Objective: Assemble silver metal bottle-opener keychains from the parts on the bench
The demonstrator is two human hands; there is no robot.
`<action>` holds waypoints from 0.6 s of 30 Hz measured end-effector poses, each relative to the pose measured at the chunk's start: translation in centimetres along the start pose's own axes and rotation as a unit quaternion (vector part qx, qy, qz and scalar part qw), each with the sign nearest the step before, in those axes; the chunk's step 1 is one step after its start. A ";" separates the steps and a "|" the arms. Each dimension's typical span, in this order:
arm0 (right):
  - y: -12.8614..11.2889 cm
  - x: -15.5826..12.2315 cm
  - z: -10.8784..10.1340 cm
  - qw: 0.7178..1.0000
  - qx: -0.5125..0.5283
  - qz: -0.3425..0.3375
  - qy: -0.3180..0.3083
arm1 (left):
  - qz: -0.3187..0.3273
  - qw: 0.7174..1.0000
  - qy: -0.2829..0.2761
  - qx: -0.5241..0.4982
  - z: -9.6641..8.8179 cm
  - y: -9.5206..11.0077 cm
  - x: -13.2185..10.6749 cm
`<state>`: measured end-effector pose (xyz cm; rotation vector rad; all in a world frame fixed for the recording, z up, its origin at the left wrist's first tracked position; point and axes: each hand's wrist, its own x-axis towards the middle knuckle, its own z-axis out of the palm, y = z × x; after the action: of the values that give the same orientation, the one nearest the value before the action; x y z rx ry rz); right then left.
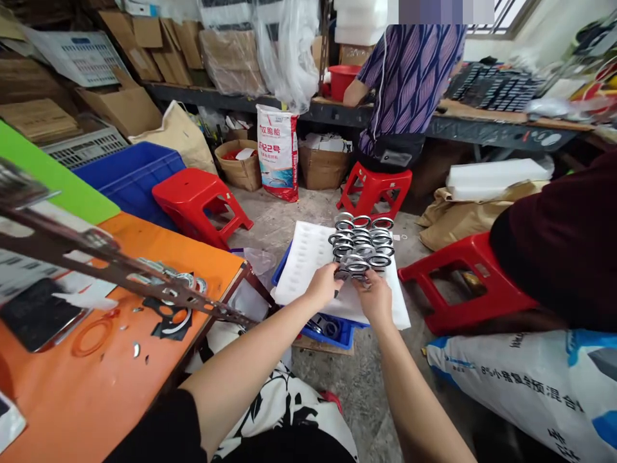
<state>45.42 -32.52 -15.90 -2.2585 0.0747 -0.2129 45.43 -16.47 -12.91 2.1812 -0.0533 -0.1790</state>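
Rings (361,241) sit in close rows on the right part of a white foam sheet (301,260), which lies over a blue crate (343,337). The left hand (324,284) and right hand (376,297) are apart from each other, their fingers touching the nearest rings on either side and partly covering them; whether either is clamped on a ring, I cannot tell. Left of the foam, and near, is an orange table (120,402) with a dark slab (41,315) and small loose parts. A slotted metal bar (53,242) slants across it, hiding part of the top and ending short of the left arm.

Beyond the table are a blue bin (130,170) and an unoccupied red stool (190,186). Farther off, a red and white sack (278,151) stands between two cartons (324,166) in front of a long bench (506,132). A person (409,71) in a patterned top sits on the far stool (367,183), beside a red bowl (344,78). On the right, another person (569,225) in dark clothes sits on the right stool (475,273), hemming in that side. Near right, a white and blue sack (506,363) lies on the floor.
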 end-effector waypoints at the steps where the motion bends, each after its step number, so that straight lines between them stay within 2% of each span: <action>1: 0.2 0.0 -0.1 1.000 0.007 -0.004 -0.002 | 0.010 1.000 0.001 0.001 0.1 -0.3 0.4; 6: 0.7 -0.4 -0.6 0.997 0.061 -0.037 0.014 | 0.088 0.996 0.027 -0.014 0.1 -1.7 0.9; 10: 0.7 -0.9 -0.8 0.988 0.118 -0.081 0.052 | 0.171 0.979 0.099 -0.049 -0.8 -1.6 -0.3; 13: 0.0 -1.3 -1.5 0.975 0.172 -0.125 0.063 | 0.238 0.955 0.161 -0.073 -2.8 -0.5 -2.5; 16: -1.9 -2.0 -2.9 0.962 0.205 -0.173 0.045 | 0.313 0.931 0.172 -0.071 -5.5 0.6 -6.0; 18: -3.6 -3.1 -3.8 0.954 0.216 -0.208 0.005 | 0.377 0.908 0.177 -0.034 -7.0 0.8 -8.6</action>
<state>41.65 -32.72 -11.17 -1.8127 -0.4095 -0.4194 37.95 -10.35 -7.29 1.9369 -0.6595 0.6423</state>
